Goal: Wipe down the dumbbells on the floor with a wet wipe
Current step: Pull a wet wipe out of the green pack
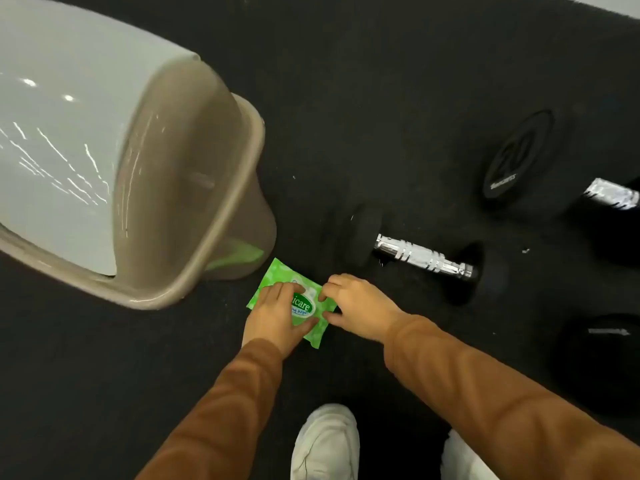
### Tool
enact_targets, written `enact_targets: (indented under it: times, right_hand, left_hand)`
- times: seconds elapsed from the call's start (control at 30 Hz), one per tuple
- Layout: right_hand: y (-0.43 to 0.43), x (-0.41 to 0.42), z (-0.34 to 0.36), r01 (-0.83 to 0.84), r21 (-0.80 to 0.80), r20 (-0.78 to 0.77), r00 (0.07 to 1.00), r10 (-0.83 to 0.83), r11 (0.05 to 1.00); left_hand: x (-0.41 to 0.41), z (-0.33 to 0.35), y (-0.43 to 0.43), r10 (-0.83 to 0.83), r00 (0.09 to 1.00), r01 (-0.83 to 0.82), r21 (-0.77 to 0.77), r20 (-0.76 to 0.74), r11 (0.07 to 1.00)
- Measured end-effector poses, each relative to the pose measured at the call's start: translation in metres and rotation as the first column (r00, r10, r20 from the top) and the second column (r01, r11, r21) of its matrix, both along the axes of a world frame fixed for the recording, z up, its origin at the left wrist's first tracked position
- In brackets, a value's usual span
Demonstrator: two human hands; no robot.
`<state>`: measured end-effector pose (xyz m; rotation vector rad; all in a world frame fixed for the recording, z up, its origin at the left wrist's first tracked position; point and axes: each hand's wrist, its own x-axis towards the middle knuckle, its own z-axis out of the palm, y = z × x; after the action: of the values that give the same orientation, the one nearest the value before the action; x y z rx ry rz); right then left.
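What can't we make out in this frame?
Head view:
- wet wipe pack: label and opening partly covered by left hand and right hand.
- far dumbbell: cut by right edge.
- near dumbbell: black heads blur into dark floor.
- bin: cut by left edge.

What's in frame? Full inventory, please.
wet wipes pack: one, green, on the floor by the bin, under both hands
small dumbbell: one, black heads, chrome handle, right of the pack
large dumbbell: one, black, chrome handle, far right
dumbbell head: one, black, lower right, rest unseen
bin: one, tan and pale grey, left
floor: black
shoe: one, white, bottom centre
sleeves: two, brown
left hand: grips the pack
right hand: pinches the pack's right edge
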<state>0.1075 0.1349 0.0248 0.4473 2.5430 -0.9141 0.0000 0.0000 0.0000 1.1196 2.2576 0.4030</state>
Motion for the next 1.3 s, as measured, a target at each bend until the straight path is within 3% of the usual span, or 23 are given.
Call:
enact_targets:
  times: [0.23, 0.47, 0.67, 1.0, 1.1, 1.2, 1.3]
  right_hand:
    - [-0.008, -0.008, -0.01, 0.006, 0.031, 0.036, 0.999, -0.007, 0.999]
    - [-0.017, -0.02, -0.012, -0.117, 0.121, 0.017, 0.993, 0.116, 0.986]
    - [-0.024, -0.035, -0.019, -0.103, 0.198, -0.006, 0.994, 0.107, 0.975]
    - [-0.028, -0.041, -0.026, -0.105, 0.281, -0.062, 0.99, 0.127, 0.954]
    - [-0.028, -0.038, -0.026, -0.046, 0.202, -0.051, 0.997, 0.057, 0.978]
    - [-0.025, -0.033, -0.022, 0.129, 0.0, -0.045, 0.991, -0.129, 0.992]
    - [-0.023, -0.027, -0.015, 0.327, -0.24, 0.0, 0.942, -0.337, 0.914]
  left_hand:
    - [-0.001, -0.009, -0.004, -0.033, 0.98, 0.052, 0.093, -0.196, 0.994]
    - [-0.004, 0.0, -0.003, 0.086, 0.991, -0.08, 0.053, -0.105, 0.995]
    - [-0.007, 0.004, -0.001, 0.204, 0.978, -0.204, 0.008, 0.039, 0.979]
    - [-0.007, 0.003, 0.0, 0.178, 0.984, -0.178, 0.01, -0.027, 0.984]
    - [-0.006, 0.003, -0.002, 0.166, 0.986, -0.166, 0.01, -0.024, 0.986]
    - [-0.004, 0.005, -0.005, 0.098, 0.995, -0.099, -0.035, -0.034, 0.994]
    - [0.001, 0.006, -0.007, 0.049, 0.998, -0.051, -0.069, -0.033, 0.996]
